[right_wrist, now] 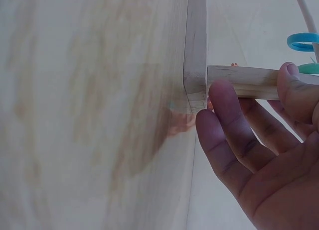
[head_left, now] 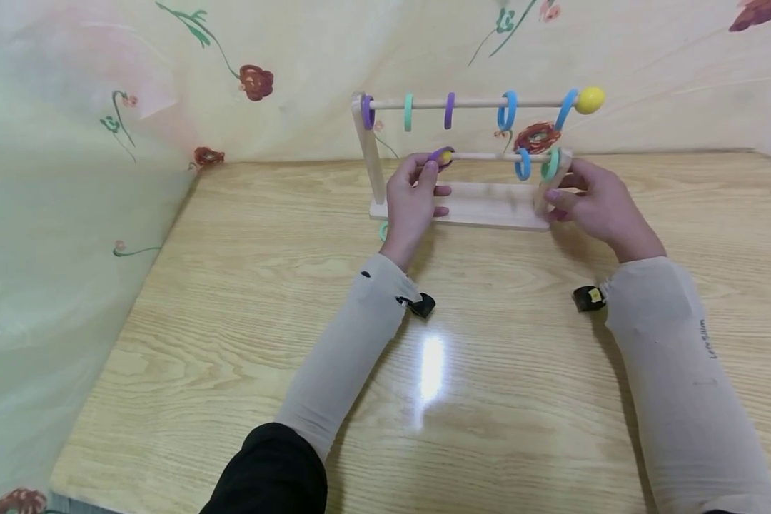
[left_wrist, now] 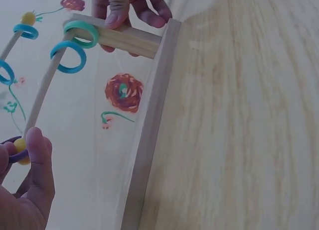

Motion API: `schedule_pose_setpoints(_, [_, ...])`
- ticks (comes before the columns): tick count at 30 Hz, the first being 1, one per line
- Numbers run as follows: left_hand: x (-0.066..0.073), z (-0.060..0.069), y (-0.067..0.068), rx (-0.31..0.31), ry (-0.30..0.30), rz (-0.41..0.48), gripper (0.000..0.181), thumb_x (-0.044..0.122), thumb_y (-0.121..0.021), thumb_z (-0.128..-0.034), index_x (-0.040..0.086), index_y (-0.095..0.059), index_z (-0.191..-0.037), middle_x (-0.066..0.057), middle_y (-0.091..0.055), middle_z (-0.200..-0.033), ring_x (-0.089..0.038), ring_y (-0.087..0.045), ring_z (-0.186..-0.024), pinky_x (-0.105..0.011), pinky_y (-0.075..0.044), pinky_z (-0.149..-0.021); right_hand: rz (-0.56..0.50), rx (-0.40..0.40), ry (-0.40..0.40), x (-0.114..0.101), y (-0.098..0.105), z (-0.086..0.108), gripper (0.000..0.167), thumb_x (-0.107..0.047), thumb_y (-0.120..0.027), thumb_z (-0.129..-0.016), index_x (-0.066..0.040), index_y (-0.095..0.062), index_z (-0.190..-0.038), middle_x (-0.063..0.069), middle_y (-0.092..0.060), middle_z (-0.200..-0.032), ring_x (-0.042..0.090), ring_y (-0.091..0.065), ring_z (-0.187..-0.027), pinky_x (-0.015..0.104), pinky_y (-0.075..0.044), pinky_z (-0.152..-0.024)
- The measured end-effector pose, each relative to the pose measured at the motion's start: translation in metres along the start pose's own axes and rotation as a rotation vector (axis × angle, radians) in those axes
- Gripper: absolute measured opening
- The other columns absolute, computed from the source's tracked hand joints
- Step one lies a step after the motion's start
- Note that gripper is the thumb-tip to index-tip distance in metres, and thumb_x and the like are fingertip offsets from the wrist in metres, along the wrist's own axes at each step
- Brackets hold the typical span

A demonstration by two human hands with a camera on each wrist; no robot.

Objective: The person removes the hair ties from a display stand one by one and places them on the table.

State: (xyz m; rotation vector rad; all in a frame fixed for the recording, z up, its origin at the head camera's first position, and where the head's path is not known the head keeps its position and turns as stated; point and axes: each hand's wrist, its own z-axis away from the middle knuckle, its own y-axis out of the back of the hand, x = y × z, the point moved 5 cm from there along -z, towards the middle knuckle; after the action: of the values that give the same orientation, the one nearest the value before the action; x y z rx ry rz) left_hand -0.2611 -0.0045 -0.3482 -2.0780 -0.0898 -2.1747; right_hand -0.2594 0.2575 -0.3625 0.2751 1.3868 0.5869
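Note:
My left hand (head_left: 413, 200) pinches a purple ring (left_wrist: 20, 156) between thumb and fingers. That ring is around the small yellow ball (left_wrist: 23, 161) at the free end of the stand's lower rod (head_left: 482, 157). Farther along this rod hang a blue ring (left_wrist: 71, 70) and a green ring (left_wrist: 79, 25), the green one beside the right post. My right hand (head_left: 600, 203) grips that short wooden post (right_wrist: 244, 74), thumb on one side and fingers on the other. The wooden stand (head_left: 488, 207) rests upright on the table.
Above, the longer rod (head_left: 478, 103) carries several purple, green and blue rings and ends in a yellow ball (head_left: 590, 100). A green ring (head_left: 383, 230) lies by the base's left end, partly hidden by my left hand. Flowered cloth (head_left: 295, 71) hangs behind the wooden table (head_left: 263, 285).

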Motion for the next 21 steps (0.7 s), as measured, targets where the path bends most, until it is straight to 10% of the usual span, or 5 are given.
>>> schedule_pose_setpoints(13, [-0.006, -0.010, 0.016, 0.075, 0.058, -0.053, 0.019, 0.019, -0.055, -0.1062, 0.006, -0.066, -0.115, -0.004, -0.058, -0.082, -0.013, -0.054, -0.053, -0.028, -0.057, -0.048, 0.009, -0.011, 0.010, 0.000, -0.003, 0.002, 0.039, -0.014, -0.055, -0.105, -0.004, -0.047, -0.141, 0.025, -0.053, -0.134, 0.013, -0.069, -0.083, 0.025, -0.059, -0.072])
schedule_pose_setpoints(21, [-0.002, -0.010, 0.018, -0.011, 0.011, -0.053, 0.018, 0.016, -0.058, -0.1048, 0.006, -0.069, -0.114, -0.006, -0.063, -0.087, -0.015, -0.059, -0.057, -0.029, -0.058, -0.051, 0.028, -0.008, 0.014, -0.003, 0.002, 0.002, 0.036, -0.016, -0.054, -0.106, -0.004, -0.047, -0.139, 0.024, -0.053, -0.134, 0.013, -0.069, -0.082, 0.025, -0.059, -0.072])
